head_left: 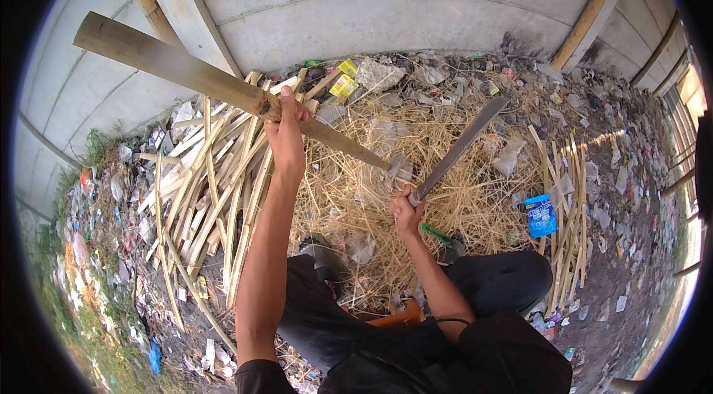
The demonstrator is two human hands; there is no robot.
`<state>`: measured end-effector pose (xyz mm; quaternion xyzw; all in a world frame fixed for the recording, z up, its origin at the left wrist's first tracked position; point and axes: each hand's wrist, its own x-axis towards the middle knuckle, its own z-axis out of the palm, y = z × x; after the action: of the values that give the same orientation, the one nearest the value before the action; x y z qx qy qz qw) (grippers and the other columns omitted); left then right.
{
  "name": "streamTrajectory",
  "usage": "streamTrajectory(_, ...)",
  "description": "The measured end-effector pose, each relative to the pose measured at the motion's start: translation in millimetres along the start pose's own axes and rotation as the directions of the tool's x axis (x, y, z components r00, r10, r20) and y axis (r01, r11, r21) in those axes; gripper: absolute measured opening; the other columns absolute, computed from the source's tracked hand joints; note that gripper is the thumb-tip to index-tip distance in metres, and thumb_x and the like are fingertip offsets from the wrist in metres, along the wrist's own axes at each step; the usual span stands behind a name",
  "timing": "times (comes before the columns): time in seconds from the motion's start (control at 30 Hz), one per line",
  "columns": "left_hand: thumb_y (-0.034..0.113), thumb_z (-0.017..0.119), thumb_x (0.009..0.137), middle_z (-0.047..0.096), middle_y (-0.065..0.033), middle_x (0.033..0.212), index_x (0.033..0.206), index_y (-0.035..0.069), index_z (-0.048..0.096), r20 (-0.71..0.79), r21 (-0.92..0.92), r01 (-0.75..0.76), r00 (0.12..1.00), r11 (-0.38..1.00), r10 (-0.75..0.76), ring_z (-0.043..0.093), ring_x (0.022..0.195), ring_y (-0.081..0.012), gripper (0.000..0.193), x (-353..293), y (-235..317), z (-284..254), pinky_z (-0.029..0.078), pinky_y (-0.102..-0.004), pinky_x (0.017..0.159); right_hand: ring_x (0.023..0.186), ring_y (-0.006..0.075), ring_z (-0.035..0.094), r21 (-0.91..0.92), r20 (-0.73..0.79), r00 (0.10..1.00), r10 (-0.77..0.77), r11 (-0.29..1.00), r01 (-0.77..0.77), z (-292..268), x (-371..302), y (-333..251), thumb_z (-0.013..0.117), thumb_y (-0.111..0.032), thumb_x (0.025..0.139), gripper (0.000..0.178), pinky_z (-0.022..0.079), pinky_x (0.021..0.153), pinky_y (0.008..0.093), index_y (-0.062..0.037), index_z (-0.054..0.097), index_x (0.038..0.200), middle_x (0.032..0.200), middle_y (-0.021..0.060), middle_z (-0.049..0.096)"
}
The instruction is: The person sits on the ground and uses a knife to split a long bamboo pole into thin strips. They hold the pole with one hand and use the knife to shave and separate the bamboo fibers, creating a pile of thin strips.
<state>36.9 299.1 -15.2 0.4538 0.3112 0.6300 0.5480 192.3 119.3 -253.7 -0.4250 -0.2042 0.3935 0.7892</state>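
My left hand (286, 127) is closed around a long split bamboo piece (178, 67), near a node about midway along it. The bamboo slants from the upper left, where its broad end is raised, down to the right toward the straw-like shavings (356, 201). In my right hand (407, 212) is the handle of a machete (464, 145), its long dark blade pointing up and to the right. The bamboo's lower end lies close to my right hand; whether it touches the handle I cannot tell.
Many split bamboo strips (215, 186) are heaped at left, with a smaller bundle of thin strips (568, 223) at right beside a blue packet (541, 216). Litter and a pale rock (380, 75) lie along a grey concrete wall (386, 8) with slanting posts.
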Motion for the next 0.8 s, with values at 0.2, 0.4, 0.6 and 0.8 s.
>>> streamTrajectory(0.2, 0.045, 0.063, 0.106, 0.044, 0.0005, 0.07, 0.075, 0.013, 0.046, -0.04, -0.008, 0.025, 0.999, 1.0, -0.025, 0.046, 0.071, -0.0137, 0.048, 1, -3, -9, 0.043, -0.0332, 0.072, 0.042, 0.0099, 0.034, -0.308, -0.208, 0.683, 0.7, 0.616, -0.725, -49, -33, 67, 0.058, -0.001, 0.087, 0.028, 0.037, 0.046, 0.0353, -0.0143, 0.04, 0.071, 0.055, -0.0026, 0.037)
streamTrajectory(0.4, 0.034, 0.064, 0.106, 0.047, -0.0017, 0.078, 0.077, 0.012, 0.047, 0.051, -0.15, 0.126, 0.991, 0.981, -0.12, 0.05, 0.078, -0.0155, 0.04, 13, 3, -23, 0.045, -0.035, 0.081, 0.041, 0.0098, 0.032, 0.014, 0.268, 0.539, 0.798, 0.557, -0.831, -85, -22, 55, 0.053, -0.014, 0.094, 0.027, 0.036, 0.051, 0.0306, -0.0178, 0.042, 0.07, 0.052, -0.0057, 0.033)
streamTrajectory(0.6, 0.035, 0.064, 0.105, 0.049, -0.0036, 0.076, 0.072, 0.011, 0.047, 0.331, -0.038, 0.222, 0.923, 0.974, -0.197, 0.053, 0.079, -0.0187, 0.044, 5, 17, -24, 0.047, -0.0376, 0.083, 0.042, 0.0085, 0.038, -0.288, -0.146, 0.812, 0.565, 0.761, -0.582, -39, -22, 8, 0.061, -0.017, 0.097, 0.03, 0.036, 0.044, 0.0328, -0.0133, 0.044, 0.072, 0.056, -0.0041, 0.041)
streamTrajectory(0.8, 0.041, 0.054, 0.109, 0.04, -0.0033, 0.062, 0.062, 0.013, 0.036, 0.428, 0.073, 0.113, 0.894, 0.991, -0.134, 0.048, 0.065, -0.0183, 0.058, -3, 15, -16, 0.045, -0.0357, 0.072, 0.045, 0.0078, 0.04, -0.097, 0.062, 0.985, 0.164, 0.983, -0.157, -5, 2, -25, 0.065, -0.011, 0.098, 0.02, 0.034, 0.043, 0.0306, -0.0093, 0.054, 0.081, 0.058, -0.0018, 0.044)
